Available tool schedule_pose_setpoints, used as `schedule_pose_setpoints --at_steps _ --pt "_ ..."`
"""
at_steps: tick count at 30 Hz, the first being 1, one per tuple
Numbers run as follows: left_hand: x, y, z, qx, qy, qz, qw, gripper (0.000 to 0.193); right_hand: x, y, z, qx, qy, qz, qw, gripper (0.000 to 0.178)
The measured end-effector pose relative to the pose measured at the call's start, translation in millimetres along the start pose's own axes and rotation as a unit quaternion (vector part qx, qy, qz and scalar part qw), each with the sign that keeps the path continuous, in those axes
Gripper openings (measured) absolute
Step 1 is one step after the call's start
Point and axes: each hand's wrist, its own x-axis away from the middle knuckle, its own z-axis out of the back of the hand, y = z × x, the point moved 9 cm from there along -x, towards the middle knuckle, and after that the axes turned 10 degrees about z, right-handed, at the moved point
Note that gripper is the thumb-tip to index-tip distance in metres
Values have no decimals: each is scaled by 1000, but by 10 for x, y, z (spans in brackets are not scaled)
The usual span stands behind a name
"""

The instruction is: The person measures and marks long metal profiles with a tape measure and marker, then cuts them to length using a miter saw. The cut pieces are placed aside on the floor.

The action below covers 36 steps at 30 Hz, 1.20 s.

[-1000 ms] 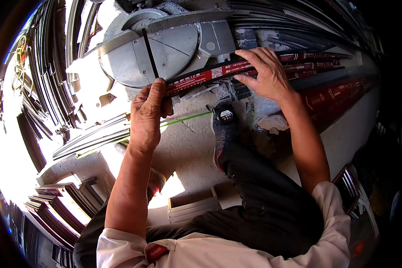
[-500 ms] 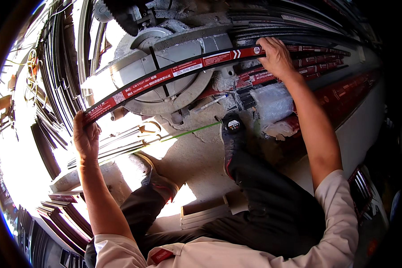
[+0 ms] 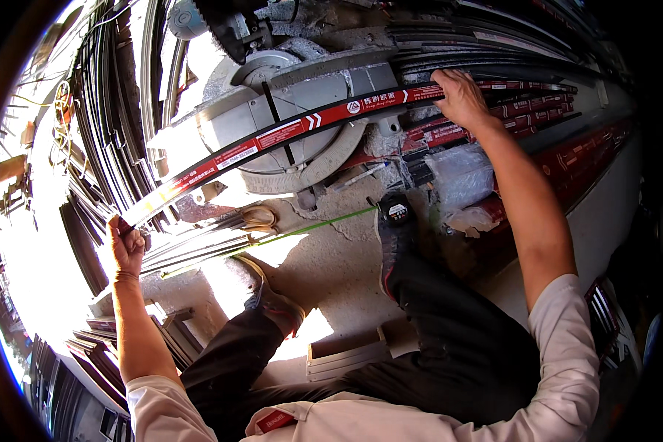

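Note:
A long dark profile strip with red printed film lies slanted across the grey round table of a mitre saw. At its near left end, the fingers of my left hand are closed around it. Farther along to the right, my right hand grips the strip, fingers over its far edge and palm toward me. Beyond my right hand, the strip runs on among other strips. The toothed saw blade is raised at the back, partly cut off by the view's edge.
A black tape measure sits by my right shoe, its green tape pulled out leftward. Clear plastic wrap and red-filmed profile bundles lie at the right. Dark strips crowd the left. Short profile pieces are between my legs.
The strip has slid leftward, its printing now farther from my right hand. My left hand has moved left and down with the strip's end. The whole view has shifted slightly.

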Motion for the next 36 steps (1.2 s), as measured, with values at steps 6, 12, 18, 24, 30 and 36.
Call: schedule_pose_setpoints --at_steps 6,12,18,24,30,36 --pt "-137 -7 261 14 17 34 999 29 -38 7 -173 10 -24 -1 1000 46" --pt "-220 43 314 29 59 42 997 29 -120 -105 -192 9 2 -6 1000 50" --pt "-300 178 419 5 64 4 998 32 -198 -201 -135 -26 -6 1 1000 50" --pt "-364 267 645 -2 87 -6 996 34 -244 -197 -252 -34 -53 -6 998 52" --pt "-484 263 765 -18 117 -4 993 36 -257 -212 -252 -24 -67 8 997 49" --pt "-576 152 826 -28 137 8 990 35 -237 -288 -180 -10 -28 28 999 46"
